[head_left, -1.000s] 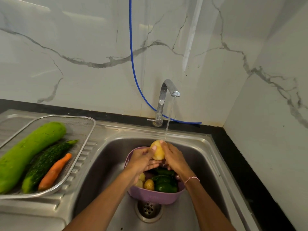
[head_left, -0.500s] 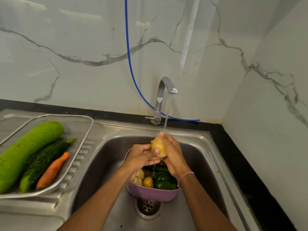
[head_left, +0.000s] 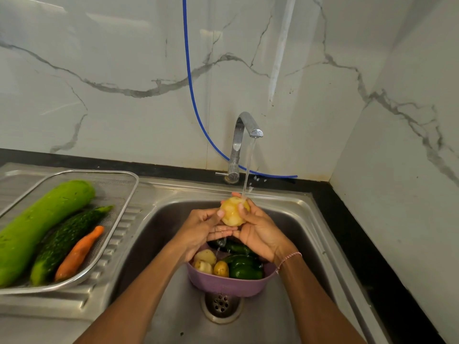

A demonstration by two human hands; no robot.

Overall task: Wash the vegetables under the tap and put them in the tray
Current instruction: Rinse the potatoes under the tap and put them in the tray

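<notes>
Water runs from the chrome tap onto a yellow potato that I hold over the sink. My right hand grips the potato from the right, thumb on its front. My left hand cups it from the left, with the thumb on its skin. Below my hands a purple bowl sits in the sink with more potatoes and green vegetables. On the left drainboard a wire mesh tray holds a pale green gourd, a bitter gourd and a carrot.
The steel sink has its drain just in front of the bowl. A blue hose hangs down the marble wall behind the tap. A marble side wall closes the right, past a black counter strip.
Both hands have turned the potato under the stream; my right thumb has come onto its front. The tray's vegetables have not moved.
</notes>
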